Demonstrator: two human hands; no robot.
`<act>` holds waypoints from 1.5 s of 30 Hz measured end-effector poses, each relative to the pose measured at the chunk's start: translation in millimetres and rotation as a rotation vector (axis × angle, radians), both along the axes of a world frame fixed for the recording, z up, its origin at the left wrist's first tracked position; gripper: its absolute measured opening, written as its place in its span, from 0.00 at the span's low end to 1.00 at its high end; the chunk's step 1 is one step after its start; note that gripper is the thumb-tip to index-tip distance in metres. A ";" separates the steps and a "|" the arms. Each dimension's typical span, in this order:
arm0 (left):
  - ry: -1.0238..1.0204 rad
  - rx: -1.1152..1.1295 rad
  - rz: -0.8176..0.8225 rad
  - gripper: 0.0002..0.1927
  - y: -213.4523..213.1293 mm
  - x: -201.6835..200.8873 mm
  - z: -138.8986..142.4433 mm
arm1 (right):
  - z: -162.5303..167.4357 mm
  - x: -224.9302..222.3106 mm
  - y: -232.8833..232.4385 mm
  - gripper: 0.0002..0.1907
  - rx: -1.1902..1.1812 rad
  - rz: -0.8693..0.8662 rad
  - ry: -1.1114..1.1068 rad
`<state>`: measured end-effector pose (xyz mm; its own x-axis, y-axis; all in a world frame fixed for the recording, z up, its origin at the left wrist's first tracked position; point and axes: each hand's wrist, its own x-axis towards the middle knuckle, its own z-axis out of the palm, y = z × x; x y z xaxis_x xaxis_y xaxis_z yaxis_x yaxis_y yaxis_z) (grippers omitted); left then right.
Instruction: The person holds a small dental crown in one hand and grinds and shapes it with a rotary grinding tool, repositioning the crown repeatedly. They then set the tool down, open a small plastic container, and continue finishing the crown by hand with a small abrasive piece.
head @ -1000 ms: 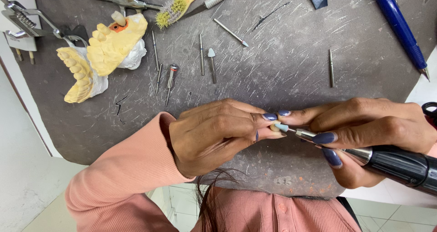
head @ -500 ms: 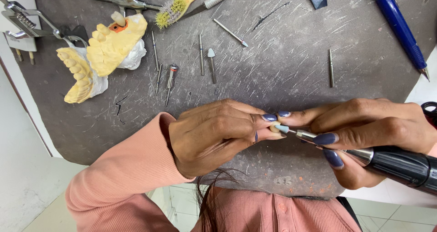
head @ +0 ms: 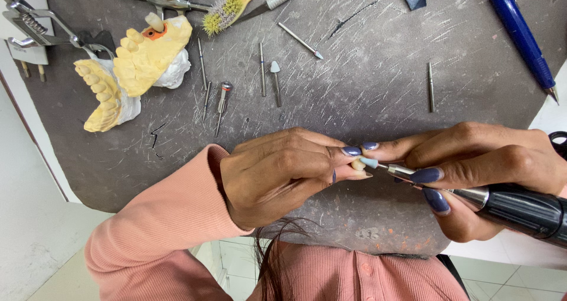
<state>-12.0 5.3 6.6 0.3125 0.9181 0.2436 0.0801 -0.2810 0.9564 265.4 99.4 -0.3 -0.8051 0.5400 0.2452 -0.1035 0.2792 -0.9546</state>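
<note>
My fingers point(head: 345, 159) on the left hand point(head: 277, 174) are pinched narrow around a small tooth-coloured piece point(head: 358, 165), held over the near edge of the grey bench mat point(head: 366, 88). My right hand point(head: 472, 165) is wrapped around the rotary handpiece point(head: 508, 205), whose pale blue polishing tip point(head: 369, 162) touches the piece.

Progress, as I judge it: grinding or polishing is under way; how much of the surface is finished I cannot tell, the piece being mostly hidden by my fingertips.

Findings on the mat: the yellow dental cast point(head: 127, 70) lies at ten o'clock from my hands, not holding the piece. Spare burs point(head: 263, 69) lie at eleven o'clock, one single bur point(head: 431, 87) at one o'clock. A small brush point(head: 227, 10) lies at twelve, a blue pen point(head: 520, 32) at two
</note>
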 end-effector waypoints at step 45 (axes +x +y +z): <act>-0.415 -0.419 -0.032 0.07 -2.7 7.0 -11.8 | 5.1 2.0 -1.0 0.11 -0.101 -0.199 -0.082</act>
<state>-4.9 2.6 -5.1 0.2975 0.9542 -0.0302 -0.3264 0.1314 0.9361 267.4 98.5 4.8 -0.6953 0.7085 0.1205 0.0230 0.1894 -0.9816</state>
